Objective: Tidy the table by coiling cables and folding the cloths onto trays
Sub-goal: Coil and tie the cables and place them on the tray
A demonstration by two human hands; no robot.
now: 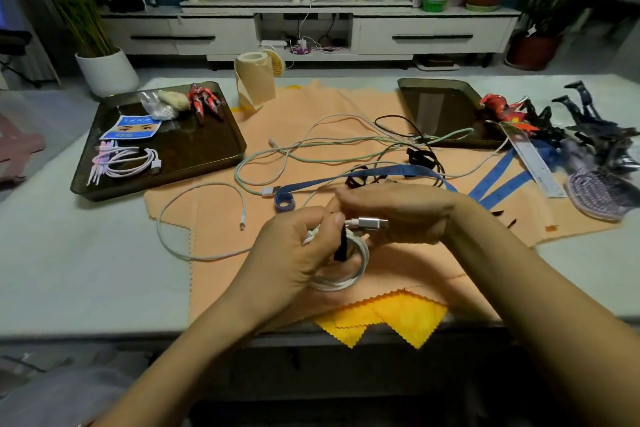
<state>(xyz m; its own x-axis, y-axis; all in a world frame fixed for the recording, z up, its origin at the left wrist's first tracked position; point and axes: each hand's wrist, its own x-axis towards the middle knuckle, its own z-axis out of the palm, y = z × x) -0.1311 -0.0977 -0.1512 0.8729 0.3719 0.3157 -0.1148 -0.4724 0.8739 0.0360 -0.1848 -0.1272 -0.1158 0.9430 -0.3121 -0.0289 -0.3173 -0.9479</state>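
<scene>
Pale surface, TV unit behind. Coiled white cable: held just above orange cloth, near front edge. Left hand fingers curled round loops. Right hand fingers pinched at silver plug. Black strap lay across coil. Judged light, limp, springy; best gripped across all loops at once, otherwise apt to spring open. Counted: trays, two, namely left tray and right tray; yellow cloths, seemingly two; loose cables, about four, tangled, count uncertain.
</scene>
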